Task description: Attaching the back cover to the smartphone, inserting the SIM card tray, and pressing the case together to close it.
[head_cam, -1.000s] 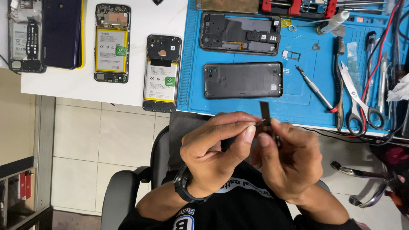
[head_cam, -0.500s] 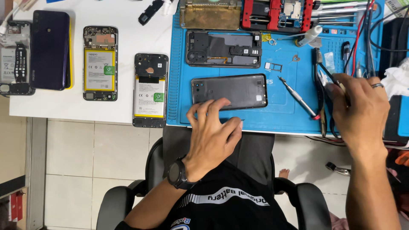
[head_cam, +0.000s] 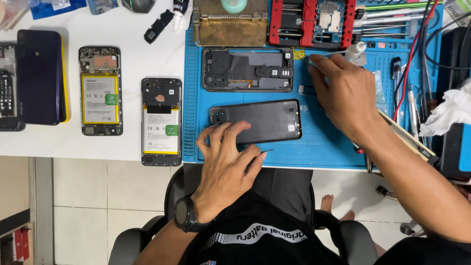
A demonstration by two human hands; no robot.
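dark phone back cover (head_cam: 256, 121): lies flat, long side across, on the blue work mat (head_cam: 324, 142) at the near edge of the worktop (head_cam: 59, 142). the left hand (head_cam: 226, 164) rests at the cover's 7 o'clock corner, fingers spread and loosely open, fingertips (head_cam: 230, 128) touching the cover's near left edge; it grips nothing. a dark wristwatch (head_cam: 185, 214) sits on that wrist.

right hand (head_cam: 346, 93): reaches to the 2 o'clock side of the cover, back of the hand upward, fingers curled over a small part on the mat; whether they pinch anything cannot be told. a white-capped small bottle (head_cam: 357, 50) lies just beyond the knuckles at 12 o'clock.

opened phone frame (head_cam: 248, 69): lies parallel to the cover at its 12 o'clock, apart from it, inner side up. beyond it, at 12 o'clock, a brass-coloured metal block (head_cam: 230, 29) and a red clamp fixture (head_cam: 313, 22) holding a circuit board.

at the cover's 9 o'clock, partly off the mat, an open phone with a white battery (head_cam: 161, 122); further toward 9 o'clock a second open phone with a yellow-edged battery (head_cam: 100, 91), then a dark blue phone (head_cam: 38, 77) lying back up.

at 3 o'clock of the mat: hand tools (head_cam: 398, 83) and red and black cables (head_cam: 422, 44); crumpled white tissue (head_cam: 449, 113) near the right edge.
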